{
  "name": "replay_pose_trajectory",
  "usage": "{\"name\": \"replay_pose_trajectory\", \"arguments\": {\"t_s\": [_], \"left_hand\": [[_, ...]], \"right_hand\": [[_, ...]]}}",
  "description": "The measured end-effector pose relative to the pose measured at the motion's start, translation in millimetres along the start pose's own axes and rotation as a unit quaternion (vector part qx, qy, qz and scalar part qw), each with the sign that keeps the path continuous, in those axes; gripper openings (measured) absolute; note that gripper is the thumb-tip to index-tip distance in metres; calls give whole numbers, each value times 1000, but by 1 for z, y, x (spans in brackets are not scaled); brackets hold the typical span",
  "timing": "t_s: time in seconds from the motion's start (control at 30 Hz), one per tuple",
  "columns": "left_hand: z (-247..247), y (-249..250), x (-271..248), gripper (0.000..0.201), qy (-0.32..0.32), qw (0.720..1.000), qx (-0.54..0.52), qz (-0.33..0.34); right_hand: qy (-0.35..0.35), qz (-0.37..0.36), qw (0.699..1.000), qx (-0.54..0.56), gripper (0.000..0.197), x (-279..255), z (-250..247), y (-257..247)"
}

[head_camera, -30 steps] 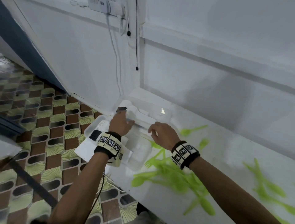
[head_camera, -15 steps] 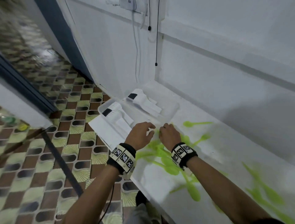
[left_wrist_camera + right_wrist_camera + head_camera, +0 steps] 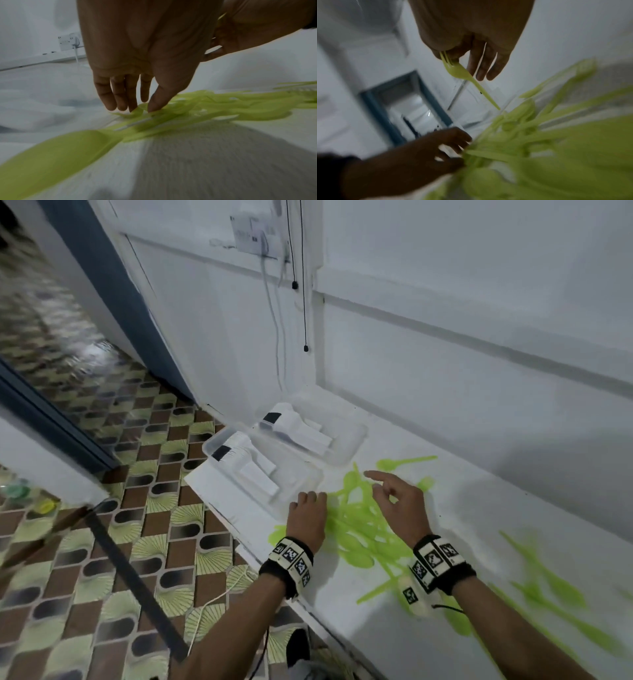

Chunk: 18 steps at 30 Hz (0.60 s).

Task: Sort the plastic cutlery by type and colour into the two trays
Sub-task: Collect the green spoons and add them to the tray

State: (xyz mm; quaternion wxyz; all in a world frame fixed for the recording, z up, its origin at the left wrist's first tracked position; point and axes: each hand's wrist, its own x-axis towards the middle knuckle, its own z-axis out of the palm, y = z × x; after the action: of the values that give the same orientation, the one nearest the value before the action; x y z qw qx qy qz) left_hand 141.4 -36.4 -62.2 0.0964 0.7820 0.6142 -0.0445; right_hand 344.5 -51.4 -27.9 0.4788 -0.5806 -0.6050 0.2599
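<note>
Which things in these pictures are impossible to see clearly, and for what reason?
- Green pile, head view: the pieces overlap, so no count by type.
- Second green group, head view: motion blur, and the right edge cuts it.
- White stacks in the two trays, head view: overexposed, type unclear.
- Left hand, left wrist view: the thumb and fingers touch the pile; whether they pinch a piece is unclear.
- Right hand, right wrist view: it holds a green fork; the pile below is blurred.

Your left hand (image 3: 307,517) low, palm down, fingertips (image 3: 120,104) and thumb touching the green pile, your right hand (image 3: 400,505) raised beside it, index extended, pinching a green fork (image 3: 464,71) by its tines
</note>
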Motion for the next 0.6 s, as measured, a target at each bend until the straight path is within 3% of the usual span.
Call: {"name": "replay_pose_trajectory", "arguments": {"t_s": [0.1,0.27,0.43,0.5,0.6], "left_hand": [[-8,0,10,53,-11,1000,22,5],[-18,3,18,57,-35,999,20,24],[-27,-2,22,63,-24,999,12,42],[-35,-5,25,61,-12,998,16,58],[-48,-14,31,57,5,997,-27,79]], "right_hand": [[13,102,989,102,42,-1,-2,-17],[49,137,977,154,55,4,4,-31],[35,135,979,146,10,5,13,-27],[22,140,982,126,25,2,17,-25],[8,120,988,92,22,0,22,-23]]}}
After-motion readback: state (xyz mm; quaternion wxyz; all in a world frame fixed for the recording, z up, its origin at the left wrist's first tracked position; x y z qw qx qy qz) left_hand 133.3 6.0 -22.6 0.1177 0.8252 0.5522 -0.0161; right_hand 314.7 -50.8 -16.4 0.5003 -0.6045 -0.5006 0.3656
